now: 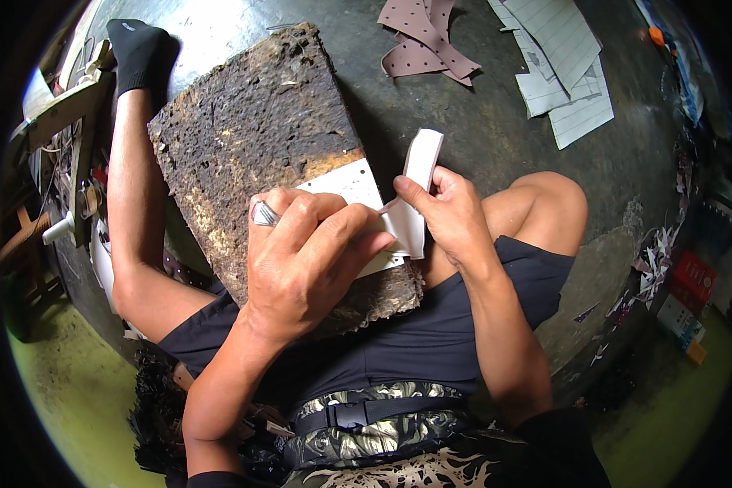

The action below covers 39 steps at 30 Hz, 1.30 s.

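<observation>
A narrow strip (422,159), white on its face with a pinkish edge, stands up from my right hand (451,207), gripped between thumb and fingers. Its lower part bends down over the right edge of a white plate (346,180) with small dark holes near its corners. My left hand (301,252), wearing a ring, is closed over this plate, thumb and forefinger pinched at the strip's lower left edge. The fingertips partly hide the strip there. Beneath the plate lies a thick, rough, dark-stained block (252,114), resting across my lap between my legs.
Pinkish dotted pieces (419,37) lie on the dark floor (480,122) ahead. Lined white sheets (573,81) are spread at the far right. Shredded scraps (655,260) and a red box (693,281) sit along the right side. A wooden frame (77,114) stands at left.
</observation>
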Available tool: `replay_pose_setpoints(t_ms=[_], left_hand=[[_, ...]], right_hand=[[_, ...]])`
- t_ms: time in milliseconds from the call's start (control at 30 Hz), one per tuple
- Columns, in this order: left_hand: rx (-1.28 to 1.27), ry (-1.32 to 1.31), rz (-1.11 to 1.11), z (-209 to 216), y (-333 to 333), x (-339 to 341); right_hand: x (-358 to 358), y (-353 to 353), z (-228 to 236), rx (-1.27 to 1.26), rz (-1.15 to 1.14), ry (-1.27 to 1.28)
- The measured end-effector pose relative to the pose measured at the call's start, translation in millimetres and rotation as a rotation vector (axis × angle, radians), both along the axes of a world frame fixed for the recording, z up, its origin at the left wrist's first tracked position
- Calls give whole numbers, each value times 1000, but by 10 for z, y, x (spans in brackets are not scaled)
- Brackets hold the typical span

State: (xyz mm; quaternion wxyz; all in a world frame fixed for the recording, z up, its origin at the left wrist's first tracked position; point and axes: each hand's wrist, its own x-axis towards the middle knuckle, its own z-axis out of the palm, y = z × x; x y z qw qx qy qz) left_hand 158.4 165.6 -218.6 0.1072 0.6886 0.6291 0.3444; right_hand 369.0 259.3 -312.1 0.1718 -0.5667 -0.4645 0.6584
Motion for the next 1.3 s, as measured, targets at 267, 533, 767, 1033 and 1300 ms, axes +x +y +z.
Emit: replay_pose_setpoints(t_ms=[267, 533, 767, 1033, 1300], left_hand=[[1, 8, -12, 6, -16, -26], [-18, -4, -19, 2, -42, -52], [3, -25, -12, -11, -28, -38], [19, -13, -6, -28, -12, -26], [-29, -61, 2, 17, -13, -65]], right_hand=[[-21, 99, 690, 922, 320, -224], [-122, 42, 483, 166, 290, 316], [-56, 68, 414, 83, 300, 359], [-27, 66, 322, 90, 296, 365], [55, 96, 385, -58, 159, 355]])
